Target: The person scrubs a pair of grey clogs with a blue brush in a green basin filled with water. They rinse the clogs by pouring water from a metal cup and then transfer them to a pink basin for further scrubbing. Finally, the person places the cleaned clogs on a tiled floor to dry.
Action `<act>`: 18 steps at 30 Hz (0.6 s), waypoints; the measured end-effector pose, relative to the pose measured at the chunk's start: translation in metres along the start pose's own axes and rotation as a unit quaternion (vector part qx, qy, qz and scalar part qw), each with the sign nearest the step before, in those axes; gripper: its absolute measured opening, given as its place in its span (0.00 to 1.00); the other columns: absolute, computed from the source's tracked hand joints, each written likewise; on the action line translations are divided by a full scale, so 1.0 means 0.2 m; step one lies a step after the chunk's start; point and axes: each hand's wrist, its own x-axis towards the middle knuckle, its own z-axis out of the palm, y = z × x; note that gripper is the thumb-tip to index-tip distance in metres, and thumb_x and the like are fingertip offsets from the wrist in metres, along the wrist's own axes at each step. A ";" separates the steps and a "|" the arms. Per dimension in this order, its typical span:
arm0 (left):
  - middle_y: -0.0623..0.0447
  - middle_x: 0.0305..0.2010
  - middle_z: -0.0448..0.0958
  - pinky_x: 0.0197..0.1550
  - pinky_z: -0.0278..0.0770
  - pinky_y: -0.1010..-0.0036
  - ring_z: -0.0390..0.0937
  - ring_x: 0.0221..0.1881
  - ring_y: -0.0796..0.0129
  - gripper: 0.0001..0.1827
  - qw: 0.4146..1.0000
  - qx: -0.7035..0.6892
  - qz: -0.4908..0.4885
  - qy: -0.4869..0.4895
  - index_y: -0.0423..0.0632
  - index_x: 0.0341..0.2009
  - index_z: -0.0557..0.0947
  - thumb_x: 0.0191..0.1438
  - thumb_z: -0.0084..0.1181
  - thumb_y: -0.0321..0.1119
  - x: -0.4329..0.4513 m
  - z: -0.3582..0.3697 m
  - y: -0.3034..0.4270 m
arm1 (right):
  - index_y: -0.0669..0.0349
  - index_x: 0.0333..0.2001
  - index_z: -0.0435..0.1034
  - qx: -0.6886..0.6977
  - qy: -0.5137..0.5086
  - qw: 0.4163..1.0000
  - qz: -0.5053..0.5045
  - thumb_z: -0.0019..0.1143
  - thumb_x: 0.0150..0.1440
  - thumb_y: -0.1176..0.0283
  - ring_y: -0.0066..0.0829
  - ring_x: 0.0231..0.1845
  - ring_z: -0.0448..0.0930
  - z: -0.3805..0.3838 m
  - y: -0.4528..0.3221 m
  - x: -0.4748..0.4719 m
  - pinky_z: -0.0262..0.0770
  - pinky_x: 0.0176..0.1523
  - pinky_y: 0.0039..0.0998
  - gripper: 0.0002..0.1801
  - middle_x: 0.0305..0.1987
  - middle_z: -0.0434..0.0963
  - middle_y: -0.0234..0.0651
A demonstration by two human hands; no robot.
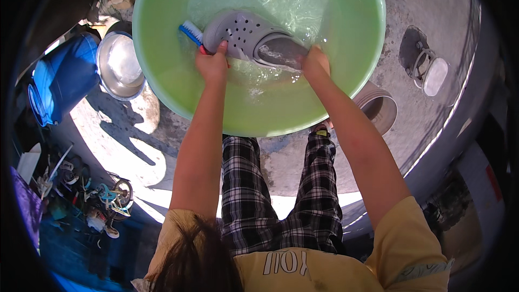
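A grey perforated foam clog (243, 34) lies tilted at the water inside a large green plastic basin (259, 119). My left hand (213, 61) grips the clog near its toe, thumb on the upper. A scrub brush (191, 33) with white bristles and a blue head sticks out beside the toe; its red handle is under my left hand, mostly hidden, and seems held there too. My right hand (316, 61) holds the heel end of the clog, fingers partly hidden. Water sits in the clog's opening.
Left of the basin are a metal bowl (121, 65) and a blue plastic barrel (67, 77) on its side. To the right stand a beige bucket (379, 109), tipped over, and a white-and-clear object (436, 76) on the concrete. A small bicycle (117, 196) is at lower left.
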 end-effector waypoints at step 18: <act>0.59 0.25 0.70 0.27 0.67 0.77 0.66 0.22 0.74 0.08 0.844 -0.435 -0.192 -0.247 0.49 0.33 0.75 0.58 0.56 0.38 -0.27 0.23 0.05 | 0.71 0.24 0.70 0.008 -0.111 0.989 -0.097 0.55 0.50 0.59 0.25 0.14 0.70 -1.11 -0.09 -0.41 0.65 0.19 0.28 0.21 0.15 0.69 0.34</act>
